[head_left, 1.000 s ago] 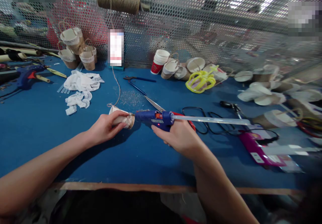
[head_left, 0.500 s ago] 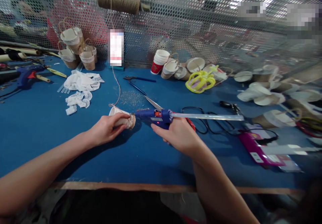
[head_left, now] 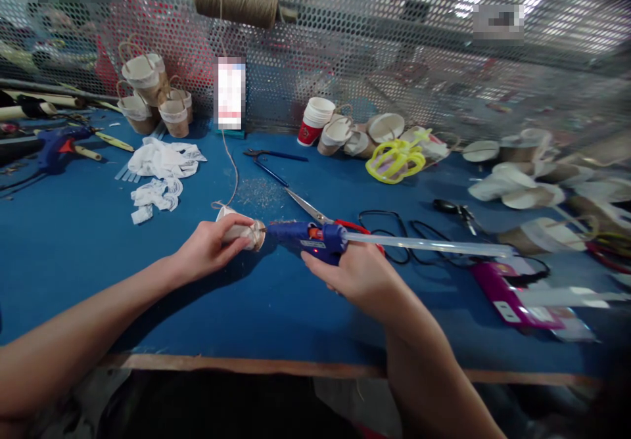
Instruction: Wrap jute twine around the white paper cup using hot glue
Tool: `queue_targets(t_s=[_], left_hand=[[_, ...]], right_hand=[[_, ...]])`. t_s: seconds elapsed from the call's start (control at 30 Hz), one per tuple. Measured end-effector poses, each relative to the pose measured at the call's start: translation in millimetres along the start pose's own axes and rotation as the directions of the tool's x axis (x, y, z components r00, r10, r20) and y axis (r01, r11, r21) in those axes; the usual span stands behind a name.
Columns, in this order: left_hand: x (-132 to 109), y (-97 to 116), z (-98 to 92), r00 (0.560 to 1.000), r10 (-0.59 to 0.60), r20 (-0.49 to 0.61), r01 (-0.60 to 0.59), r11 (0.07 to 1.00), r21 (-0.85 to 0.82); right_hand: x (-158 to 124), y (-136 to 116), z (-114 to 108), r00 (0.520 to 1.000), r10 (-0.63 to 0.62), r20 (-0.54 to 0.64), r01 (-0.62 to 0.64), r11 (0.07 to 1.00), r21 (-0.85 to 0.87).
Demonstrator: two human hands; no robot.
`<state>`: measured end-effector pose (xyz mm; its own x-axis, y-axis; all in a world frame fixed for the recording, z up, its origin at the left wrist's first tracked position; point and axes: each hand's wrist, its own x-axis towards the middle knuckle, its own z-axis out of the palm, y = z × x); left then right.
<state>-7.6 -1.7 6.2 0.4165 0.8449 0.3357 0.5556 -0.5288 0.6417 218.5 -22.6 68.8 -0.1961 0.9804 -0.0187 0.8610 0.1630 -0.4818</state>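
My left hand (head_left: 210, 245) is closed round a small white paper cup (head_left: 254, 232) lying on its side, its base wound with brown twine. From near the cup's rim, a strand of twine (head_left: 234, 169) runs up to a spool (head_left: 236, 3) on the mesh. In my right hand (head_left: 362, 268) is a blue hot glue gun (head_left: 315, 242), with a long clear glue stick (head_left: 428, 245) out of its back. The gun's nozzle points left at the cup's base, right beside it; whether they touch I cannot tell. Scissors with red handles (head_left: 352, 227) lie behind the gun.
Blue pliers (head_left: 276, 163) and white lace (head_left: 162, 160) lie on the blue table (head_left: 207, 327). Twine-wrapped cups (head_left: 173, 118) stand at the back left, more cups (head_left: 335, 133) at the back right. A second glue gun (head_left: 59, 146) lies far left. A perforated metal screen (head_left: 345, 51) closes the back.
The glue gun has shifted slightly right and tilted, its nozzle drawing back a little from the cup's base. More of the red scissor handles shows. My left hand keeps its hold on the cup.
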Motion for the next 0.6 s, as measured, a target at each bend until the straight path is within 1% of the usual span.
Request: queue_targets(t_s=[0.13,0.4,0.5,0.6], left_hand=[[1.3,1.7,-0.7,1.000,-0.018,-0.022,0.018,1.000,-0.023],[4.3,5.3,-3.1,0.998,-0.059,-0.014,0.058,0.998,-0.027],[3.5,3.6,-2.8,0.999,-0.041,-0.019,0.041,0.999,-0.026],[1.0,1.1,-1.2,1.000,0.006,-0.013,-0.006,1.000,-0.005]], right_hand=[[-1.1,-1.2,0.6,1.000,-0.006,-0.004,0.006,1.000,0.005],[-2.4,0.1,1.0,0.998,-0.054,0.009,0.054,0.998,-0.018],[-2.4,0.1,0.7,0.998,-0.057,0.010,0.057,0.998,-0.002],[-0.9,-1.3,-0.9,1.000,-0.018,0.005,0.018,1.000,0.019]])
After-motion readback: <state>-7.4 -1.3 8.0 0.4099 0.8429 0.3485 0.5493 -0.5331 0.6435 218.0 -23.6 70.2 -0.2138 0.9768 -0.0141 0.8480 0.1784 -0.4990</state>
